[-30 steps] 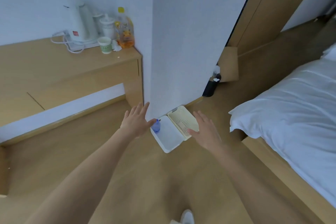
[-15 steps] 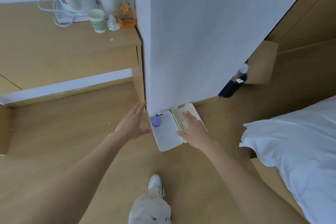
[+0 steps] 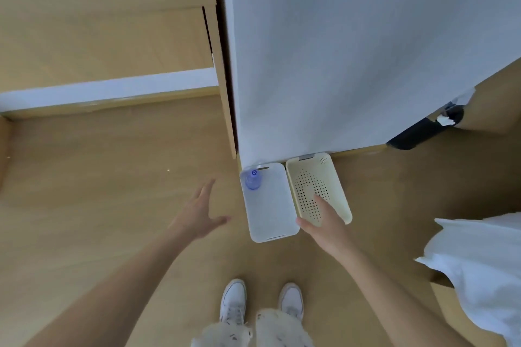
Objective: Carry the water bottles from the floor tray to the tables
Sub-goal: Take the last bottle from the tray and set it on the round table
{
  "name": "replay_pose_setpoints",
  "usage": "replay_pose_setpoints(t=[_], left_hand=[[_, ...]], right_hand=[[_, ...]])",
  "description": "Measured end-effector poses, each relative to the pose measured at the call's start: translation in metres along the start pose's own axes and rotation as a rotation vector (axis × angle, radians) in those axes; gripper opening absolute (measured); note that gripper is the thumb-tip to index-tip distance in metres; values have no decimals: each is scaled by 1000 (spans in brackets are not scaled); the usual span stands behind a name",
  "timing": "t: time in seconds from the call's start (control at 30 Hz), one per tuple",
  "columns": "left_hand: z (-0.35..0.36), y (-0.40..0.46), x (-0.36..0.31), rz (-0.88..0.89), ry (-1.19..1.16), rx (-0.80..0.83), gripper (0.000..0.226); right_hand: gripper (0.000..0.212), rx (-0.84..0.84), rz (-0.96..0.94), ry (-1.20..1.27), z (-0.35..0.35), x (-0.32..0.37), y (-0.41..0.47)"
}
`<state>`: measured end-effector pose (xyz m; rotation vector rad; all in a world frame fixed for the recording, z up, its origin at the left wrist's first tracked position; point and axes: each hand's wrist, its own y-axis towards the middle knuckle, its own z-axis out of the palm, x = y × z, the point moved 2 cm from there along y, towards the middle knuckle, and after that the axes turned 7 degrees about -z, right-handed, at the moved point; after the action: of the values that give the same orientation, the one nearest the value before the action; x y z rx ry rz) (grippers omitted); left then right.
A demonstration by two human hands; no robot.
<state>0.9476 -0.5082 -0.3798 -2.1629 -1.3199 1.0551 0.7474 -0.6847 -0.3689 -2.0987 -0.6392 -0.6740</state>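
A white tray [image 3: 272, 205] lies on the wooden floor against the foot of a white wall. One water bottle [image 3: 253, 179] with a blue cap stands upright in the tray's far left corner. My left hand [image 3: 198, 214] hovers over the floor just left of the tray, fingers spread, holding nothing. My right hand [image 3: 327, 224] reaches over the near edge of a cream perforated tray [image 3: 318, 186] that lies beside the white tray on the right; its fingers are apart and empty.
A wooden desk [image 3: 107, 22] fills the upper left, its side panel next to the white wall [image 3: 352, 51]. A bed with white bedding [image 3: 485, 270] is at the right edge. A black object [image 3: 423, 132] lies by the wall's right end. My white shoes [image 3: 234, 298] stand below the trays.
The view has tilted down and come closer to the trays. Both hands have lowered towards the floor on either side of the white tray. The bottle has stayed in place.
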Motion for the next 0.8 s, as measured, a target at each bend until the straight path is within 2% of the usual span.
replay_pose_setpoints(t=[0.17,0.37,0.5,0.67,0.8], left_hand=[[64,83,15,-74,-50,-60,94],[155,192,42,-59,-76,-90,92],[199,258,59,34,-50,-158,85],[227,327,83,162,-45,-236,71],[236,367,91,234,-47,-230,72]], right_hand=[[75,32,-20,-30,14,-62,80],[72,82,-144,-71,61,-131,190],[80,91,-204,-97,106,-175,260],[79,95,-319,-77,159,-207,340],[81,117,-412,-21,189,-214,388]])
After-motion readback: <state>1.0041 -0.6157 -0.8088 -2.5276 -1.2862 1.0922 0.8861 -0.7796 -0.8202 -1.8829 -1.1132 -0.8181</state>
